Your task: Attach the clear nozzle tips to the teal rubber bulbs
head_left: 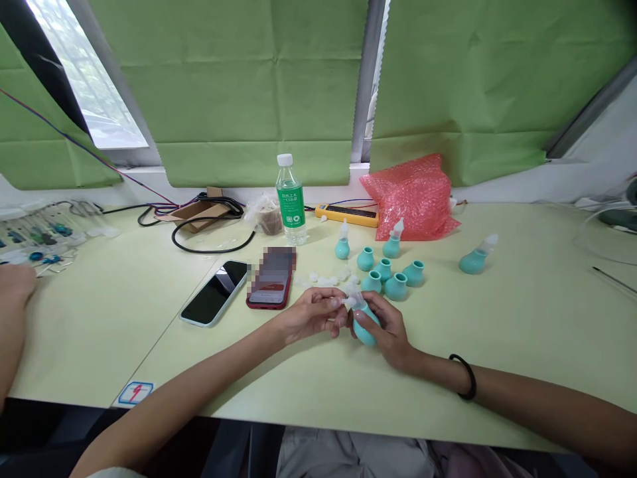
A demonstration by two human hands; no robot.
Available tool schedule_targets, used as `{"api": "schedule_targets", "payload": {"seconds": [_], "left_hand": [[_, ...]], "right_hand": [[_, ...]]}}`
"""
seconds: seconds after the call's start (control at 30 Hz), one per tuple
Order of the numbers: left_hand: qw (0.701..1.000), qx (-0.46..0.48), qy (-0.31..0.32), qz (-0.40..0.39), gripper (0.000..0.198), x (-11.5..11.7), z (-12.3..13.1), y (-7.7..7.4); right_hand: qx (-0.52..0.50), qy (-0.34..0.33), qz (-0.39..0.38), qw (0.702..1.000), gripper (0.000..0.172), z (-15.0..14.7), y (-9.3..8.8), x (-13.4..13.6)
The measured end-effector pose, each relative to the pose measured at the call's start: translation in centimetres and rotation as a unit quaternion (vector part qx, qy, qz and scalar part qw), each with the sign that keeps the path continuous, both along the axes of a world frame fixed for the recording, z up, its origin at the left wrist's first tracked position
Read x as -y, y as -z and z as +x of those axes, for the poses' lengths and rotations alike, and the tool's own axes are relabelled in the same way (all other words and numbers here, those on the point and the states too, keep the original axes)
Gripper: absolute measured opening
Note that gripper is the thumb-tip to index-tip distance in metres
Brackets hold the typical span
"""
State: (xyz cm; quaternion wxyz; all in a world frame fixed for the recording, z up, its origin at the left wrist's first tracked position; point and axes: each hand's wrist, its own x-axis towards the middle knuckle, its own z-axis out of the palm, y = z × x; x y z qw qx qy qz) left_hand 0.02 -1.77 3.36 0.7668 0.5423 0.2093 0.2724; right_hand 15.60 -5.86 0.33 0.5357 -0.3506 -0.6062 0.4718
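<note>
My right hand [391, 328] is wrapped round a teal squeeze bulb [367, 326], held tilted just above the table. A clear nozzle piece [354, 299] shows at the bulb's mouth. Beside it, the fingers of my left hand [318, 312] pinch a small whitish translucent tip [348, 302], close to or touching the nozzle. Just beyond my hands several open-mouthed teal bulbs [396, 287] stand grouped, with small translucent pieces [326, 280] scattered to their left. Three bulbs with clear nozzles fitted stand farther off: one bulb [342, 248], another bulb [391, 246], and a leaning bulb [474, 260] at right.
Two phones lie left of my hands, one black-screened [215, 293], one red-cased [271, 282]. Behind are a water bottle [291, 206], a yellow device [347, 216], a red bubble-wrap bag [415, 199], and black cable [213, 251]. Another person's hand [14, 289] rests at far left.
</note>
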Motion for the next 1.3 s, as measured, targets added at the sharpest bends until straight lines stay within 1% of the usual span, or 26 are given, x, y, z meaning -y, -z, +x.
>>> {"api": "schedule_targets", "payload": {"seconds": [0.07,0.13,0.17,0.2,0.23,0.27,0.3,0.33,0.37,0.4,0.43,0.47,0.5,0.53,0.57,0.63,0.7,0.77,0.8,0.83,0.87,0.9,1.03,1.17,1.23,1.3], "left_hand": [[1.000,0.005,-0.003,-0.015,0.027,-0.4,-0.3,-0.1],[0.999,-0.018,-0.028,0.030,0.024,-0.9,-0.6,-0.1],[0.995,-0.046,-0.045,0.077,0.022,-1.1,-0.7,0.0],[0.984,-0.087,-0.065,0.144,0.021,-1.2,-0.8,0.2],[0.959,-0.141,-0.090,0.227,0.019,-1.4,-0.8,0.4],[0.918,-0.201,-0.114,0.322,0.017,-1.5,-0.7,0.8],[0.857,-0.263,-0.140,0.420,0.016,-1.5,-0.7,1.2],[0.786,-0.316,-0.162,0.506,0.016,-1.6,-0.6,1.7],[0.720,-0.359,-0.170,0.569,0.017,-1.6,-0.5,2.2],[0.666,-0.394,-0.171,0.609,0.018,-1.6,-0.4,2.6],[0.629,-0.421,-0.168,0.632,0.019,-1.7,-0.4,3.0],[0.606,-0.440,-0.165,0.642,0.018,-1.7,-0.3,3.3],[0.596,-0.451,-0.165,0.644,0.017,-1.8,-0.3,3.5],[0.596,-0.455,-0.167,0.641,0.015,-1.8,-0.3,3.6],[0.602,-0.450,-0.174,0.636,0.014,-1.8,-0.3,3.6],[0.634,-0.418,-0.208,0.617,0.012,-1.6,-0.4,3.2],[0.688,-0.362,-0.250,0.577,0.013,-1.2,-0.5,2.5],[0.762,-0.302,-0.262,0.509,0.018,-0.6,-0.5,1.7],[0.800,-0.276,-0.247,0.472,0.022,-0.3,-0.6,1.3],[0.831,-0.257,-0.226,0.438,0.026,-0.1,-0.6,1.0],[0.854,-0.247,-0.202,0.410,0.030,0.1,-0.5,0.7],[0.869,-0.247,-0.179,0.390,0.032,0.3,-0.5,0.6],[0.900,-0.267,-0.111,0.325,0.042,0.7,0.0,0.6],[0.959,-0.197,-0.037,0.198,0.042,0.6,0.2,0.8],[0.976,-0.163,-0.004,0.147,0.041,0.5,0.1,0.8],[0.981,-0.151,0.020,0.118,0.042,0.4,0.0,0.8]], "right_hand": [[-0.006,0.028,0.015,0.999,0.017,0.1,0.1,-0.1],[-0.007,0.050,0.029,0.998,0.016,0.3,0.1,-0.2],[-0.003,0.053,0.036,0.998,0.016,0.3,0.1,-0.2],[0.003,0.050,0.043,0.998,0.016,0.4,0.1,-0.2],[0.011,0.042,0.049,0.998,0.015,0.4,0.1,-0.2],[0.019,0.036,0.054,0.998,0.015,0.4,0.1,-0.1],[0.026,0.030,0.059,0.997,0.016,0.5,0.1,-0.1],[0.031,0.028,0.061,0.997,0.016,0.5,0.1,-0.1],[0.033,0.031,0.063,0.997,0.016,0.6,0.1,-0.1],[0.034,0.037,0.061,0.997,0.016,0.6,0.1,-0.1],[0.034,0.044,0.056,0.997,0.016,0.6,0.1,-0.2],[0.036,0.051,0.048,0.997,0.017,0.6,0.1,-0.3],[0.042,0.057,0.036,0.997,0.017,0.6,0.2,-0.4],[0.053,0.062,0.023,0.996,0.018,0.6,0.2,-0.5],[0.068,0.068,0.012,0.995,0.020,0.6,0.2,-0.7],[0.105,0.075,0.003,0.992,0.021,0.4,0.3,-0.8],[0.141,0.080,0.014,0.987,0.020,0.3,0.3,-0.9],[0.170,0.081,0.031,0.982,0.018,0.3,0.3,-0.9],[0.183,0.078,0.038,0.979,0.017,0.2,0.3,-0.9],[0.197,0.072,0.044,0.977,0.016,0.2,0.2,-0.8],[0.210,0.061,0.051,0.974,0.016,0.2,0.2,-0.7],[0.224,0.048,0.060,0.972,0.015,0.1,0.1,-0.7],[0.272,0.001,0.107,0.956,0.014,0.0,0.0,-0.4],[0.293,-0.008,0.155,0.943,0.015,0.1,-0.1,-0.1],[0.298,-0.010,0.170,0.939,0.016,0.1,-0.2,0.0],[0.302,-0.013,0.182,0.936,0.016,0.1,-0.3,0.2]]}}
